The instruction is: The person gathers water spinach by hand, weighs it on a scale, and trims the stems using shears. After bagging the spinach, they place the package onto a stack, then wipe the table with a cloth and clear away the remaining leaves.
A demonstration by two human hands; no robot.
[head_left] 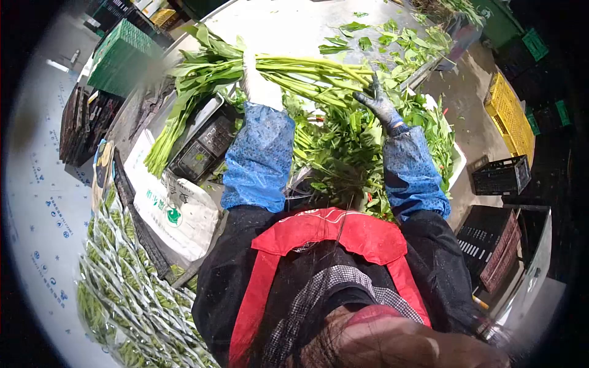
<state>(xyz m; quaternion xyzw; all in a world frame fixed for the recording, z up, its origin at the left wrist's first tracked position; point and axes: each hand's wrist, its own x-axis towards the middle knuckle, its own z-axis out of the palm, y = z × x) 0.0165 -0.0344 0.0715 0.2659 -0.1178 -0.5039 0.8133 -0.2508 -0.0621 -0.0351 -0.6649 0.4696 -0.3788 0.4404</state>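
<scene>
A bunch of long-stemmed leafy greens (300, 69) lies across the front of me, leaves to the left and cut stem ends to the right. My left hand (253, 80), in a glove washed out white by the light, is closed around it near the leaves. At the stem ends is my right hand (379, 104) in a dark-stained glove, thumb and fingers spread; whether it touches the stems is hard to tell. More loose greens (350, 147) are piled below the bunch. Other stems (162, 144) hang at the left beside a black device with a panel (205, 141).
Loose leaves (365, 43) are scattered over the bright white tabletop (288, 24). A printed white sack (178, 211) and many bagged greens (129, 294) are at the left. Green crates (123, 58) stand behind; a yellow crate (509, 116) and black crates (502, 175) stand right.
</scene>
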